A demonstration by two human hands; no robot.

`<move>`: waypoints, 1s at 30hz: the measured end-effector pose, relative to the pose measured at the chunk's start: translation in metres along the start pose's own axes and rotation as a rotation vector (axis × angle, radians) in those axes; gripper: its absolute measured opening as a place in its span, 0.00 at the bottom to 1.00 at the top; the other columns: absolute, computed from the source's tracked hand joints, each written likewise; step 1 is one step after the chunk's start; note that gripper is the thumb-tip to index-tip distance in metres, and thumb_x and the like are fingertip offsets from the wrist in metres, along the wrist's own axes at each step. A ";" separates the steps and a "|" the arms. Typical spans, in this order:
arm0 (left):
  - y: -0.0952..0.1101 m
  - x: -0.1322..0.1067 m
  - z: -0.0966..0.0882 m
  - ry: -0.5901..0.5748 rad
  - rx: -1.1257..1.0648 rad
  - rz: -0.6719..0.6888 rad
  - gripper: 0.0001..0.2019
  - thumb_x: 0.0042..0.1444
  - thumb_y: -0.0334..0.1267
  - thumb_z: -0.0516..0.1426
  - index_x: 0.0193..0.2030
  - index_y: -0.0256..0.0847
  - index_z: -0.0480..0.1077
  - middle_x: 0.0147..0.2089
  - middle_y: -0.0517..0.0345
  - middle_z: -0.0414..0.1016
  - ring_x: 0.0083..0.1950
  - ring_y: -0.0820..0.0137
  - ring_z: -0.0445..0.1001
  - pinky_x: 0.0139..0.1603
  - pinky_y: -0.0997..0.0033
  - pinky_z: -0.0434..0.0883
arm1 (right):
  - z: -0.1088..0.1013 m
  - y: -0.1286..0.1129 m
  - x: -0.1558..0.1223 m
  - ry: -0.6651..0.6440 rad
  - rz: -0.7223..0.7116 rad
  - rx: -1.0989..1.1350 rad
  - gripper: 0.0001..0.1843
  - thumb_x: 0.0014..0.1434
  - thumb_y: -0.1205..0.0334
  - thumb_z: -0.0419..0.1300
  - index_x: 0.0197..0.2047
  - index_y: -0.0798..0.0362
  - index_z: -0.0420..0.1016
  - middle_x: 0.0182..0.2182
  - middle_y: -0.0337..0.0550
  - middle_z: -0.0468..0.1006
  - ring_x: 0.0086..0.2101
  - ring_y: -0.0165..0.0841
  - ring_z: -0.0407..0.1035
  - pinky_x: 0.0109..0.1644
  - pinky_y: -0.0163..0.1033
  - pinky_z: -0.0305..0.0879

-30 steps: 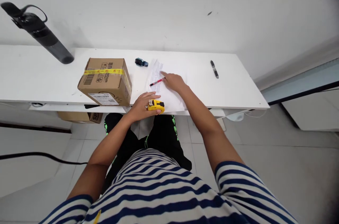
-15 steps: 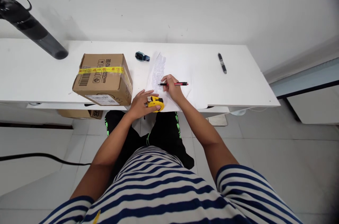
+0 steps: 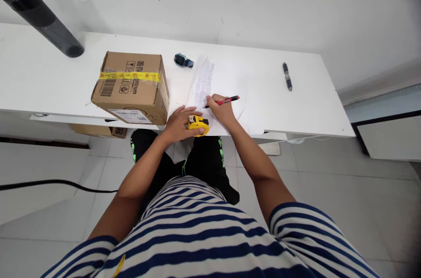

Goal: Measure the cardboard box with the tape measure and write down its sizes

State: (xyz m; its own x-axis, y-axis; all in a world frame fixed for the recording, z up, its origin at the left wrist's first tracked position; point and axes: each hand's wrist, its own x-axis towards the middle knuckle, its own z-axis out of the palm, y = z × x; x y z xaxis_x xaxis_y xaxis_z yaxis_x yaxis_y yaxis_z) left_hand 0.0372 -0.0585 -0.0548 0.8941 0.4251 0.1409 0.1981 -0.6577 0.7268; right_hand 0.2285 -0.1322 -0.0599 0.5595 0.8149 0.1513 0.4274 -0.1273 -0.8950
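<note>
My left hand (image 3: 179,123) rests on the front edge of the white table (image 3: 256,80), its fingers closed around a yellow tape measure (image 3: 198,124). My right hand (image 3: 222,110) grips a red pen (image 3: 223,101) in a writing hold, its tip touching a white sheet of paper (image 3: 204,80) covered with handwriting. A sealed cardboard box (image 3: 131,87) with yellow tape stands just left of my left hand.
A small blue gadget (image 3: 182,60) lies behind the paper. A black marker (image 3: 287,76) lies toward the table's right end. A dark cylindrical device (image 3: 39,17) leans in at the far left. Another carton (image 3: 98,130) sits under the table; a black cable (image 3: 49,183) crosses the tiled floor.
My right hand picked the red pen up off the paper and pulled it back into a writing grip. The left hand stayed on the tape measure. The view shifted slightly.
</note>
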 end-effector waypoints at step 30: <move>0.001 0.002 0.001 0.045 -0.025 -0.015 0.21 0.50 0.55 0.66 0.47 0.48 0.78 0.55 0.55 0.82 0.67 0.54 0.72 0.76 0.44 0.55 | -0.001 0.003 -0.002 0.075 0.001 0.052 0.22 0.62 0.54 0.57 0.19 0.48 0.58 0.18 0.34 0.65 0.26 0.31 0.63 0.36 0.40 0.63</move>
State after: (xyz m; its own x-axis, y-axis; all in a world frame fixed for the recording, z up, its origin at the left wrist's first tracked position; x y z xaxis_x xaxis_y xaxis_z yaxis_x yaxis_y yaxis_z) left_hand 0.0396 -0.0592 -0.0547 0.8720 0.4627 0.1594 0.2009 -0.6355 0.7455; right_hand 0.2290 -0.1352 -0.0621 0.6122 0.7701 0.1796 0.3907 -0.0971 -0.9154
